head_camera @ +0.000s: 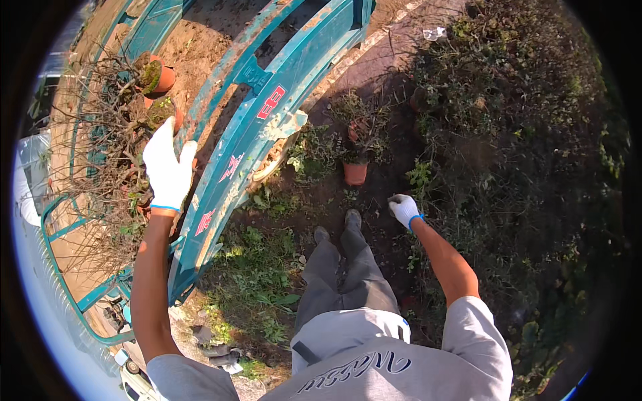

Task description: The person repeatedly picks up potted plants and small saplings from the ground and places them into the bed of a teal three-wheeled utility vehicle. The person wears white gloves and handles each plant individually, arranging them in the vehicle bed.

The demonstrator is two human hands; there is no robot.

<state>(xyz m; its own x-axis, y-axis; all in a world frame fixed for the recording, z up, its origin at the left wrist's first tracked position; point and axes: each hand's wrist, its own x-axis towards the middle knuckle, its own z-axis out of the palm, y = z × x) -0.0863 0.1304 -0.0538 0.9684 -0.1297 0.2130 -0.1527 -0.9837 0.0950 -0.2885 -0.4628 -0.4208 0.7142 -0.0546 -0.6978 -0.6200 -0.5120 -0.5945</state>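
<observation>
My left hand (169,163), in a white glove, reaches over the side of a teal metal truck bed (200,150), thumb and fingers apart. Just beyond its fingertips is a terracotta-coloured plant pot (178,119); whether they touch cannot be told. Bare-branched potted plants (118,145) crowd the bed beside this hand. My right hand (403,208), gloved in white with a darker palm side, hangs low over the soil with its fingers curled; whether it holds anything is hidden. An orange-brown pot with a leafy plant (355,173) stands on the ground ahead of my feet.
Another pot (163,76) lies tilted in the truck bed. Dense shrubs (481,165) line the right side. Green weeds (266,280) grow between the truck and my legs. The bed's chipped, raised side (251,115) curves across the left. A vehicle (135,383) is at the lower left.
</observation>
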